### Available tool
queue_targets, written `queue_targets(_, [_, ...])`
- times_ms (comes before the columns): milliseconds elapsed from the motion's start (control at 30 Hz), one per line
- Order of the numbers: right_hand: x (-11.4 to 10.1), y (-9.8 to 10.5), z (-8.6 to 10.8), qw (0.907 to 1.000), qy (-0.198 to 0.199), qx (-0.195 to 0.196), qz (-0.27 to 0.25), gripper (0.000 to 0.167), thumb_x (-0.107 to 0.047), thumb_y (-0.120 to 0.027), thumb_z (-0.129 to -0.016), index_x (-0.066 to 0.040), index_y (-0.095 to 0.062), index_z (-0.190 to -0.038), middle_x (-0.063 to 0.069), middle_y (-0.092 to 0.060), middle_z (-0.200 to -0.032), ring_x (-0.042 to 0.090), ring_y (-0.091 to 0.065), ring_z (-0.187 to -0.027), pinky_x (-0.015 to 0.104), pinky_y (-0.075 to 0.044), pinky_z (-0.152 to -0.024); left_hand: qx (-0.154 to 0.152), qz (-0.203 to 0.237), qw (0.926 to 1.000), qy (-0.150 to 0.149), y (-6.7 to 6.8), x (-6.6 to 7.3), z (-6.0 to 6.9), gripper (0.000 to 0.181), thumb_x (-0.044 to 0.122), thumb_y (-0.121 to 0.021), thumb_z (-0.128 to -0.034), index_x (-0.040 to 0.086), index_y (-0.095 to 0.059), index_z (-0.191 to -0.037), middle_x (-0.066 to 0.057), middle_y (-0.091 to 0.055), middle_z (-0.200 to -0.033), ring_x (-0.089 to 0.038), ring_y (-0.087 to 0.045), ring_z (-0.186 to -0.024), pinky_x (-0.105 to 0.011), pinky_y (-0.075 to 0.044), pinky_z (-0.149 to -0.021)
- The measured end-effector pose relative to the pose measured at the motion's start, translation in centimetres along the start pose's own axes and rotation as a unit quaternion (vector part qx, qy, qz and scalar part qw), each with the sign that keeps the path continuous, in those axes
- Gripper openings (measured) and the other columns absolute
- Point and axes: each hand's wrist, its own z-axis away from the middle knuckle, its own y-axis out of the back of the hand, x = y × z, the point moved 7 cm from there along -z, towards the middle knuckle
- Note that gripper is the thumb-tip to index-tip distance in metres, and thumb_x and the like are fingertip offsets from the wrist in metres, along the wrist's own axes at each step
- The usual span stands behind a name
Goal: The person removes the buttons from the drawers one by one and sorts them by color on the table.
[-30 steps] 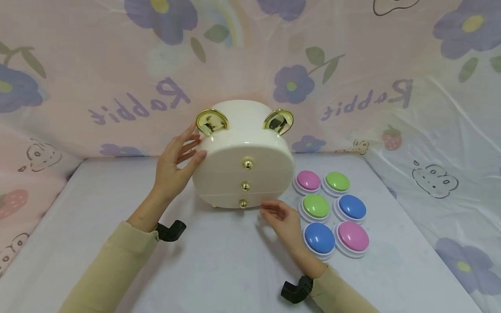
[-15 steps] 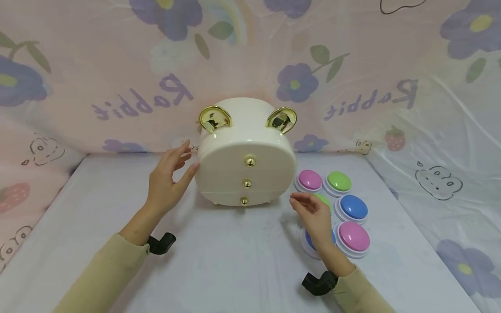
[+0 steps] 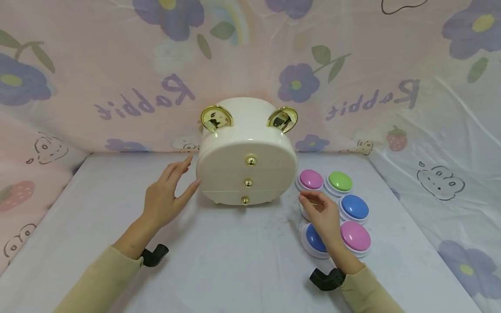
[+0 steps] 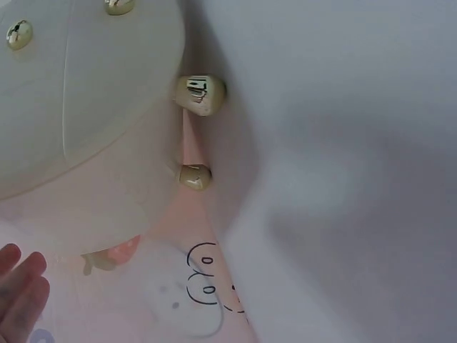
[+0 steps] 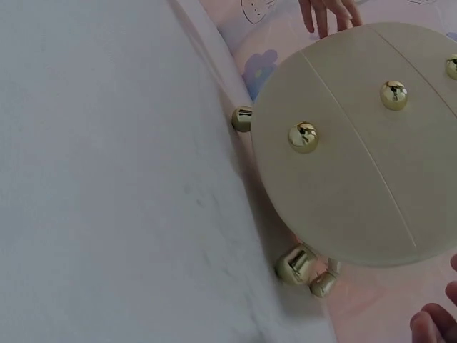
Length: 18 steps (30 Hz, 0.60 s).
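Observation:
A white rounded drawer box (image 3: 223,169) with gold ears (image 3: 216,118) and three gold knobs (image 3: 248,182) stands at the table's middle, its drawers closed. My left hand (image 3: 166,195) is at its left side, fingers extended; the thumb tip is at the box's edge, and I cannot tell if it touches. Loosely bent, my right hand (image 3: 324,217) hovers over the round push buttons right of the box and holds nothing visible. It hides most of one button and part of a blue button (image 3: 314,239). In the right wrist view, the box's front (image 5: 335,200) shows its gold feet (image 5: 295,264).
Around the right hand lie a pink button (image 3: 312,178), a green button (image 3: 340,181), another blue button (image 3: 354,206) and another pink button (image 3: 355,236). A printed cloth (image 3: 242,52) hangs behind the white table (image 3: 219,261) and along its sides.
My right hand has moved from the box's lower front rightward over the buttons. My left hand has slid down and away from the ear along the box's left side.

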Motion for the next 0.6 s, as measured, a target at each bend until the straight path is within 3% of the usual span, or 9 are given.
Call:
queue_targets(167, [-0.4, 0.2, -0.4, 0.9992, 0.026, -0.009, 0.028, 0.027, -0.014, -0.07, -0.088, 0.002, -0.066, -0.111, 0.018, -0.067, -0.11, 0.0, -0.061, -0.087, 0.009, -0.052, -0.076, -0.014, -0.043, 0.999, 0.003, 0.1, -0.1, 0.8, 0.063, 0.029, -0.069, -0.0858, 0.015, -0.046, -0.143, -0.012, -0.059, -0.119, -0.026, -0.063, -0.069, -0.023, -0.035, -0.038])
queue_targets(300, [-0.8, 0.3, -0.6, 0.9943, 0.057, -0.011, 0.09, 0.03, -0.016, -0.072, -0.087, -0.001, -0.066, -0.113, 0.016, -0.067, -0.111, 0.016, -0.063, -0.094, 0.013, -0.052, -0.076, -0.041, -0.073, 0.9964, 0.015, -0.2, -0.2, 1.3, 0.064, 0.033, -0.067, -0.0877, 0.012, -0.044, -0.143, -0.014, -0.057, -0.123, -0.023, -0.059, -0.061, -0.022, -0.034, -0.037])
queue_targets(467, [-1.6, 0.4, -0.6, 0.9796, 0.106, -0.027, 0.168, 0.036, -0.019, -0.073, -0.085, -0.003, -0.064, -0.116, 0.014, -0.065, -0.113, 0.029, -0.059, -0.099, 0.038, -0.056, -0.084, -0.103, -0.085, 0.99, 0.044, -0.7, -0.5, 1.9, 0.065, 0.037, -0.063, -0.0913, 0.01, -0.039, -0.146, -0.015, -0.051, -0.131, -0.024, -0.06, -0.068, -0.022, -0.035, -0.039])
queue_targets(600, [-2.5, 0.3, -0.8, 0.9626, 0.162, -0.054, 0.21, 0.047, -0.02, -0.076, -0.081, -0.001, -0.062, -0.121, 0.018, -0.059, -0.122, 0.034, -0.053, -0.113, 0.056, -0.047, -0.095, -0.142, -0.094, 0.9832, 0.066, -1.1, -0.6, 2.1, 0.067, 0.042, -0.058, -0.0937, 0.01, -0.035, -0.148, -0.016, -0.047, -0.137, -0.03, -0.062, -0.08, -0.028, -0.044, -0.043])
